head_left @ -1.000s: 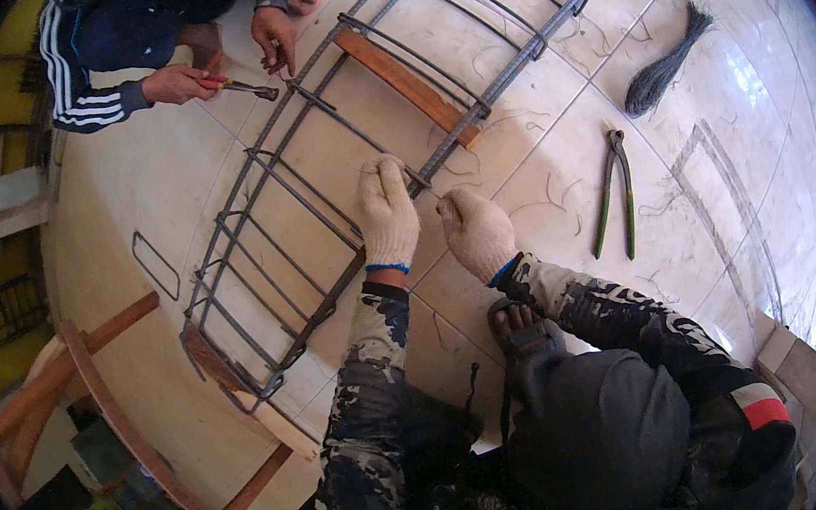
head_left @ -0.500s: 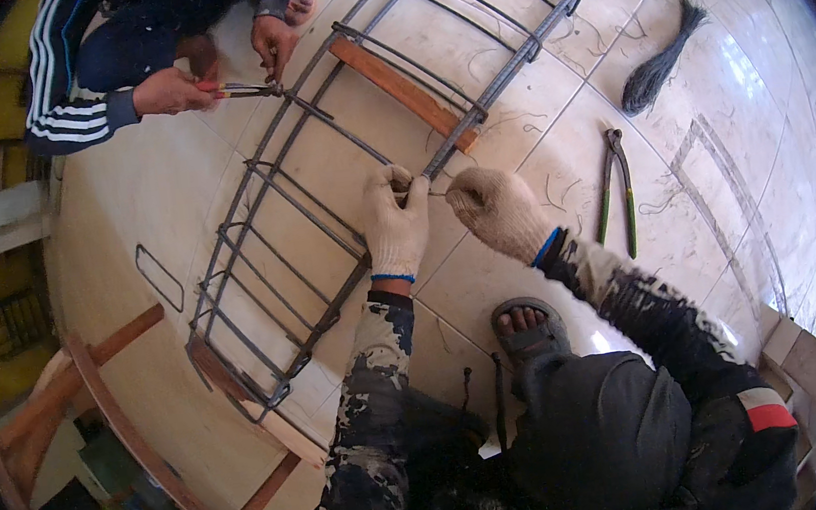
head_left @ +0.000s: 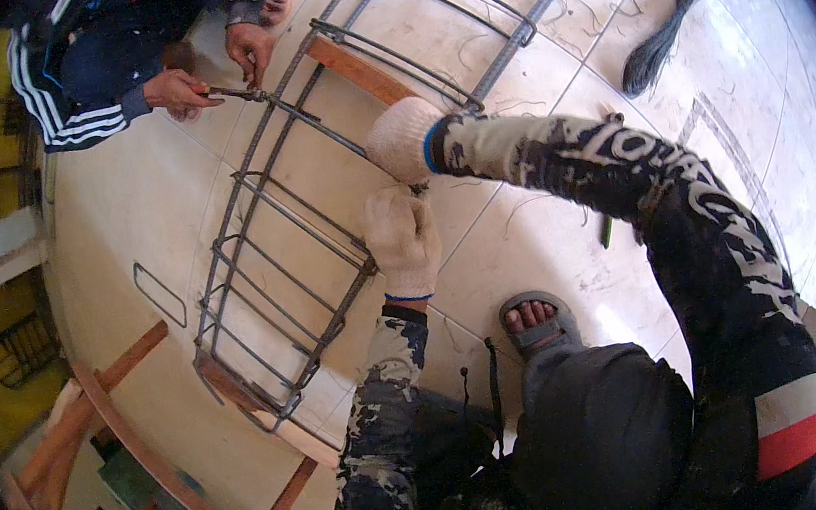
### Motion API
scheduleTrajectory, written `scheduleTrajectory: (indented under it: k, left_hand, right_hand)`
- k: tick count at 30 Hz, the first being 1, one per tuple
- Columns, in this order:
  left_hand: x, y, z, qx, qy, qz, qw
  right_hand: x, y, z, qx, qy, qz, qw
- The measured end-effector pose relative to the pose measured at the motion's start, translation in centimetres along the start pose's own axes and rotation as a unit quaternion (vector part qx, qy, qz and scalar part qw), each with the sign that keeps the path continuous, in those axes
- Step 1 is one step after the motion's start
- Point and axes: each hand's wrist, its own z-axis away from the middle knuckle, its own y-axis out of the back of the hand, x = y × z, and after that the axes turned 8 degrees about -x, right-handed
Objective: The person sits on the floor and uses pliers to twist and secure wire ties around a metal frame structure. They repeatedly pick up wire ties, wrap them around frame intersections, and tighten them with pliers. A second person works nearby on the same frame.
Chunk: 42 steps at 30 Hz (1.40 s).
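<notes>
Floor: pale square tiles (head_left: pixel 547 239) with dark grout lines, dusty and scuffed, strewn with thin curls of wire.
Room edge: curved wooden strips (head_left: pixel 139 457) and yellow panels along the left rim; clutter sits low in that corner.
Rebar cage (head_left: pixel 298 257): a long ribbed-steel frame of straight bars ringed by rectangular stirrups, lying on the tiles and running from lower left to upper right; a reddish wooden batten (head_left: pixel 362 71) lies under it.
Left hand (head_left: pixel 402 240): in a knitted off-white glove with a blue cuff, clenched over the cage's near bar at a stirrup joint.
Right hand (head_left: pixel 402 140): in a matching glove, curled shut at the same bar just above the left; what it pinches cannot be told.
Sleeves: mottled, paint-flecked dark fabric.
Foot: a grey sandal (head_left: pixel 535 323) planted on the tiles below the cage.
Wire bundle (head_left: pixel 657 37): a dark tapered sheaf, well apart at upper right.
Co-worker: bare hands (head_left: pixel 211 71) in a striped dark jacket, holding pliers (head_left: pixel 234 93) to the cage's far bar.
</notes>
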Motion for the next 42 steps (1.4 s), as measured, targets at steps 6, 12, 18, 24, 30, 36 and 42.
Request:
scheduleTrajectory:
  k: [6, 12, 18, 24, 30, 36, 42]
  left_hand:
    - [1.0, 1.1, 1.0, -0.023, 0.141, 0.019, 0.990]
    - [1.6, 1.1, -0.8, -0.072, 0.287, 0.110, 0.949]
    - [1.6, 1.9, -1.6, -0.116, 0.338, 0.134, 0.924]
    - [-0.4, 0.8, -1.5, -0.150, 0.323, 0.171, 0.918]
    - [0.6, 0.8, -1.1, -0.086, 0.267, 0.112, 0.953]
    - [1.3, 1.0, -1.1, -0.091, 0.297, 0.147, 0.939]
    - [1.7, 1.1, -1.8, -0.090, 0.288, 0.114, 0.947]
  right_hand:
    - [0.8, -0.6, -0.3, 0.024, 0.035, 0.014, 0.999]
    - [0.4, 0.3, 0.7, 0.024, 0.009, 0.023, 0.999]
    - [-0.4, 1.4, 1.5, 0.072, -0.041, -0.004, 0.997]
    - [0.5, -1.5, 0.5, 0.157, -0.079, -0.003, 0.985]
    - [-3.9, -9.8, 11.0, 0.507, -0.172, -0.318, 0.782]
    - [-2.1, -10.8, 10.9, 0.471, -0.278, -0.281, 0.789]
    - [-1.0, -9.6, 11.1, 0.392, -0.286, -0.317, 0.815]
